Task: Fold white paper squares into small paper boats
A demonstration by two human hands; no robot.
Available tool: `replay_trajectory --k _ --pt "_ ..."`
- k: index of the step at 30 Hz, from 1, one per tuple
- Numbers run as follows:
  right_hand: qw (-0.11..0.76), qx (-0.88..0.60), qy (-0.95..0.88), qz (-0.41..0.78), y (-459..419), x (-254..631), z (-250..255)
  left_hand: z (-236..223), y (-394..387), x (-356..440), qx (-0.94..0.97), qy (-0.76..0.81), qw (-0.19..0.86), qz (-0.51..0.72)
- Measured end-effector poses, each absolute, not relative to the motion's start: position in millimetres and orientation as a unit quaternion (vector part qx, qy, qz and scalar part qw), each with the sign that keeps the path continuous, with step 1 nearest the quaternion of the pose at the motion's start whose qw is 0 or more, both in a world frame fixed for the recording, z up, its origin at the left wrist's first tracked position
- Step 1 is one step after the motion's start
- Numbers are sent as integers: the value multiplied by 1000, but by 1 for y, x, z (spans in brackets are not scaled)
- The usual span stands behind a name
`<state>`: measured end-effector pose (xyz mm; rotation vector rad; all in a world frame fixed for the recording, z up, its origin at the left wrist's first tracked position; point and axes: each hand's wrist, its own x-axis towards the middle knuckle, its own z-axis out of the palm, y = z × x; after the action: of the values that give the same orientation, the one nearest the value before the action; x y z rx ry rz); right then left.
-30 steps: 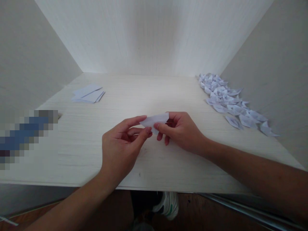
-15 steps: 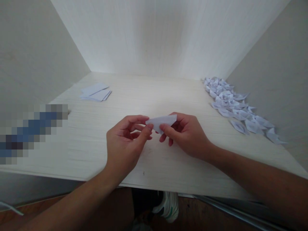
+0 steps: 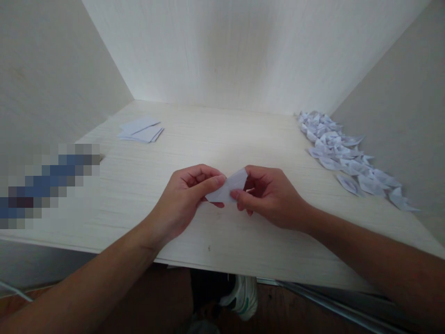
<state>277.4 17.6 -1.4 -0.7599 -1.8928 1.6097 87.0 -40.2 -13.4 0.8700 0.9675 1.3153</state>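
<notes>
A small folded piece of white paper [image 3: 230, 186] is held above the table between both hands. My left hand [image 3: 191, 195] pinches its left side, thumb on top and fingers behind. At its right side my right hand [image 3: 269, 197] grips it, the thumb pressed on the lower part and the index finger behind the upper corner. The paper slants, its right end higher than its left. Fingers cover parts of both ends.
Flat white paper sheets [image 3: 142, 130] lie stacked at the table's back left. Many folded white paper pieces [image 3: 337, 144] are heaped along the right. A blurred-out blue object [image 3: 48, 181] lies at the left. Panels [image 3: 236, 55] enclose the pale table [image 3: 194, 134].
The folded paper has turned from nearly level to slanted, right end up. My left hand has shifted its grip, its thumb now higher on the paper. The view has moved slightly.
</notes>
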Motion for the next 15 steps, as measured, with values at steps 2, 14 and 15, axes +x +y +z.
replay_trajectory --k 2,14,15 --pt "266 -267 -697 610 20 278 -1 -12 -38 85 358 416 611 570" --pt "202 -263 -662 672 35 282 -7 -14 -36 78 367 403 629 554" --pt "199 -267 -664 669 36 282 -6 -14 -36 78 367 401 631 553"
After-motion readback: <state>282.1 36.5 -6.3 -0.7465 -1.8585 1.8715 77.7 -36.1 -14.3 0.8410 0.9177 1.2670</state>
